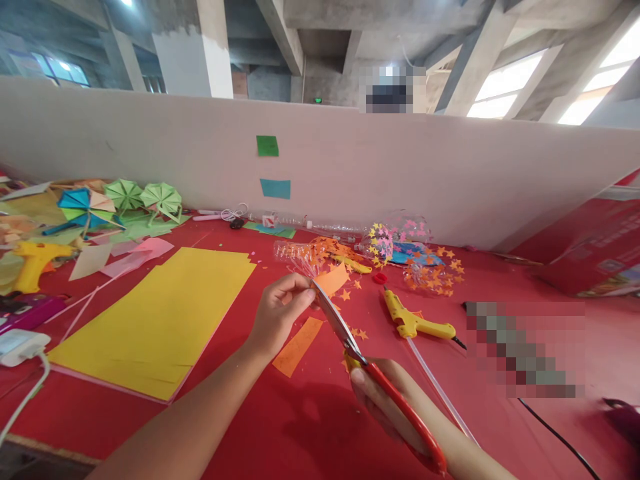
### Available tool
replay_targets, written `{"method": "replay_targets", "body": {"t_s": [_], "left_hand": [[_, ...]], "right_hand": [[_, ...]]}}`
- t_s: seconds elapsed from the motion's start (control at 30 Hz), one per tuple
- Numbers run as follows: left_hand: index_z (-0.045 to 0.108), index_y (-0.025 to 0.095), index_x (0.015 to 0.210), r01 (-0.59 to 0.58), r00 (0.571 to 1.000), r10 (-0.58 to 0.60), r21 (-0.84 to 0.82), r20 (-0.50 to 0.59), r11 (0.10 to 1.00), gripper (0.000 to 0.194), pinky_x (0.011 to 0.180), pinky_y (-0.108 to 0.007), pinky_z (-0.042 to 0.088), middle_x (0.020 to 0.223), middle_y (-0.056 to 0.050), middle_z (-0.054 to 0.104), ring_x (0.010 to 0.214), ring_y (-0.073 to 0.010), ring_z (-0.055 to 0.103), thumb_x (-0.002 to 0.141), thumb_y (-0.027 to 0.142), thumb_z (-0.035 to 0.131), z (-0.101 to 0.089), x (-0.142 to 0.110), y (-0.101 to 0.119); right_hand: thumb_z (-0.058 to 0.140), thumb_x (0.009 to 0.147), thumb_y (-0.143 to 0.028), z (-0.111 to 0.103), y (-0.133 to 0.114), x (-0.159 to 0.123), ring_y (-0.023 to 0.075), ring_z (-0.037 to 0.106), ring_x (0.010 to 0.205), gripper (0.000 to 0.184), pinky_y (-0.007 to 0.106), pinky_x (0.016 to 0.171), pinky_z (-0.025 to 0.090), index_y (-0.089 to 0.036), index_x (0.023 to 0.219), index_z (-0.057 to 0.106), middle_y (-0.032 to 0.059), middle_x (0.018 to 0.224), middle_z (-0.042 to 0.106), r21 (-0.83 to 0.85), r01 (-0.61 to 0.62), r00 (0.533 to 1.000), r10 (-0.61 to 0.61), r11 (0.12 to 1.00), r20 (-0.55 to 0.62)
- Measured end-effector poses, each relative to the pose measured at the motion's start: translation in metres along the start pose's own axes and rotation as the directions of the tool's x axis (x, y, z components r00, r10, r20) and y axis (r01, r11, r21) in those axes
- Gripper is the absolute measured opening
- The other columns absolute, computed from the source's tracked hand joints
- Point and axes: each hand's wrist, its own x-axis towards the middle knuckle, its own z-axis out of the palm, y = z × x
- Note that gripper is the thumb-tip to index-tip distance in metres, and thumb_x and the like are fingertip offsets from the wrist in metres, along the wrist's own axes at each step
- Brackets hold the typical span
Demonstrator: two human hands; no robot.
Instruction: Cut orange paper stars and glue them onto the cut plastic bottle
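Left hand (285, 310) pinches orange paper (333, 279) above the red table's (320, 427) middle; right-hand (383, 393) fingers close around scissors (350, 347), hiding part of the handles. Both forearms leave the near edge; a strip at right is blurred out.

Your left hand (283, 310) and right hand (383, 397) are bare, with slender fingers, and your left forearm (200, 410) and right forearm (457, 437) show uncovered skin, the left one narrow at the wrist and broader towards the elbow.
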Motion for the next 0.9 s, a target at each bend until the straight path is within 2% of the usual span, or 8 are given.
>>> {"method": "replay_targets", "body": {"t_s": [0.3, 0.63, 0.77, 0.9], "left_hand": [[0.063, 0.018, 0.069, -0.002, 1.000, 0.002, 0.016, -0.007, 1.000, 0.013, 0.068, -0.025, 0.045, 0.069, 0.000, 0.061, 0.068, -0.0125, 0.056, 0.081, 0.019, 0.058, -0.001, -0.001, 0.001], [0.063, 0.018, 0.069, 0.012, 1.000, -0.011, 0.001, -0.021, 1.000, 0.012, 0.067, -0.026, 0.046, 0.069, 0.000, 0.061, 0.067, -0.0129, 0.056, 0.080, 0.021, 0.058, -0.002, 0.001, 0.000], [0.060, 0.018, 0.062, 0.078, 0.996, -0.080, -0.074, -0.026, 0.994, 0.015, 0.062, -0.025, 0.045, 0.065, 0.001, 0.058, 0.062, -0.0115, 0.055, 0.076, 0.021, 0.060, -0.001, 0.001, 0.005], [0.057, 0.017, 0.056, 0.257, 0.965, -0.243, -0.191, 0.094, 0.947, 0.015, 0.056, -0.023, 0.042, 0.062, 0.001, 0.055, 0.057, -0.0094, 0.051, 0.070, 0.020, 0.062, 0.003, 0.001, 0.007]], "right_hand": [[0.041, 0.080, -0.075, -0.003, 0.000, 0.000, 0.0060, 0.024, 0.039, 0.057, 0.023, 0.040, 0.015, -0.023, 0.060, 0.028, -0.0087, 0.047, 0.029, -0.018, -0.032, 0.999, 0.032, 0.999, 0.004], [0.049, 0.083, -0.060, -0.002, 0.000, 0.001, 0.0060, 0.026, 0.037, 0.049, 0.023, 0.038, 0.015, -0.023, 0.058, 0.028, -0.0080, 0.044, 0.031, -0.014, -0.035, 0.999, 0.034, 0.999, -0.038], [0.059, 0.077, -0.056, -0.005, 0.006, 0.005, 0.0073, 0.030, 0.036, 0.045, 0.022, 0.036, 0.019, -0.022, 0.058, 0.037, -0.0081, 0.041, 0.034, 0.020, 0.005, 0.985, -0.001, 1.000, -0.171], [0.067, 0.069, -0.055, -0.011, 0.009, 0.010, 0.0079, 0.031, 0.034, 0.041, 0.022, 0.036, 0.024, -0.021, 0.061, 0.045, -0.0089, 0.039, 0.036, 0.126, 0.079, 0.935, -0.029, 0.989, -0.354]]}}
